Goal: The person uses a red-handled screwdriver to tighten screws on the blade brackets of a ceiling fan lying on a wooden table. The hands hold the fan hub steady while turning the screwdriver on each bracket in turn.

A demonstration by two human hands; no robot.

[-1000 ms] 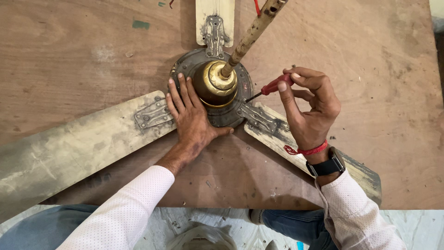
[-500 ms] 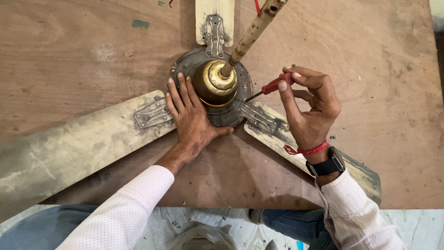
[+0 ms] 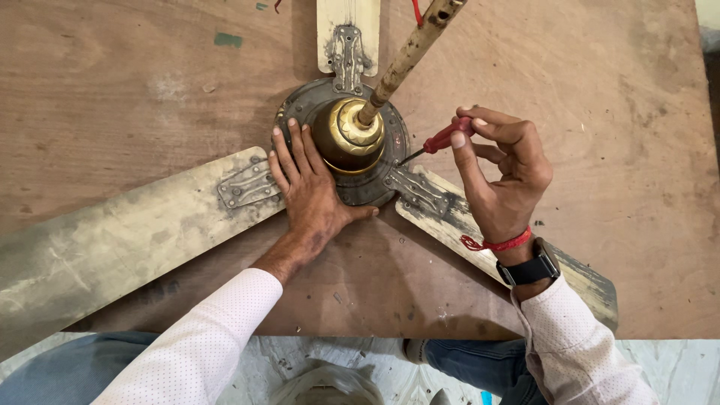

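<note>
Pressing down flat, fingers spread and gripping nothing, the left hand [image 3: 311, 195] pins the grey motor housing [image 3: 300, 112] of a dusty ceiling fan that lies on a worn wooden bench [image 3: 112, 82]. Just left of that hand, a long cream blade [image 3: 112, 232] runs off toward the lower left, bolted on by a metal bracket [image 3: 244, 184]. At the hub's centre sits a brass-coloured cap [image 3: 346, 135], from which the downrod [image 3: 409, 52] rises toward the upper right; a second blade [image 3: 347, 22] points away at the top. To the right, the right hand [image 3: 506, 180] has thumb and fingertips pinched shut on a small red-handled screwdriver [image 3: 442, 139]. The tool's long axis slants down and to the left from that grip, its dark tip meeting the housing rim beside the third blade's bracket [image 3: 418, 191]. That hand is the nearer to the fastening point; a red thread and a black watch [image 3: 529, 270] circle its wrist.
</note>
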